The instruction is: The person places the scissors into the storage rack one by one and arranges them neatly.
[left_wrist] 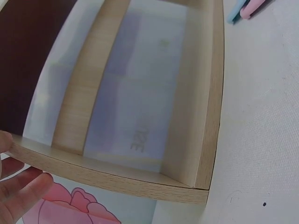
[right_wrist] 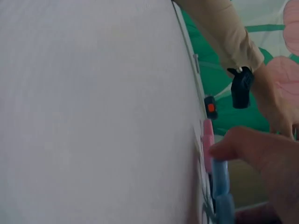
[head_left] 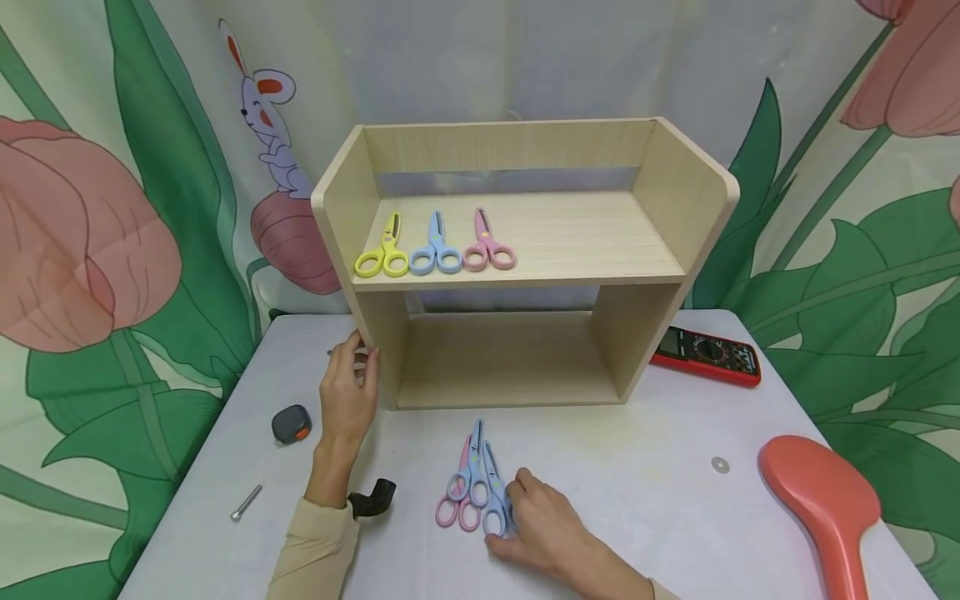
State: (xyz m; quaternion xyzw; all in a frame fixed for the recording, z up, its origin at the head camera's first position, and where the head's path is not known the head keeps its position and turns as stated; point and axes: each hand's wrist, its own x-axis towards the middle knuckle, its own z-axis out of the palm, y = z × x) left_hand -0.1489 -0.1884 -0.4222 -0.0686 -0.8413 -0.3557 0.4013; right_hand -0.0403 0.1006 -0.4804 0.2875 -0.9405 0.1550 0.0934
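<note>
A small pile of safety scissors lies on the white table in the head view: pink scissors (head_left: 468,515) at the left, blue scissors (head_left: 477,467) on top and another blue pair (head_left: 493,492) at the right. My right hand (head_left: 547,529) pinches the handles of the right-hand blue pair; in the right wrist view the thumb presses a blue handle (right_wrist: 220,179) while its other fingers are mostly hidden. Against the outer left side of a wooden two-tier shelf (head_left: 577,233) my left hand (head_left: 348,396) rests, fingertips touching the panel.
On the upper tier stand yellow (head_left: 386,250), blue (head_left: 435,248) and pink scissors (head_left: 486,246). At the left lie a tape measure (head_left: 291,424) and a bolt (head_left: 246,503). A red multimeter (head_left: 708,354), a washer (head_left: 720,465) and a coral paddle-shaped object (head_left: 821,496) are at the right.
</note>
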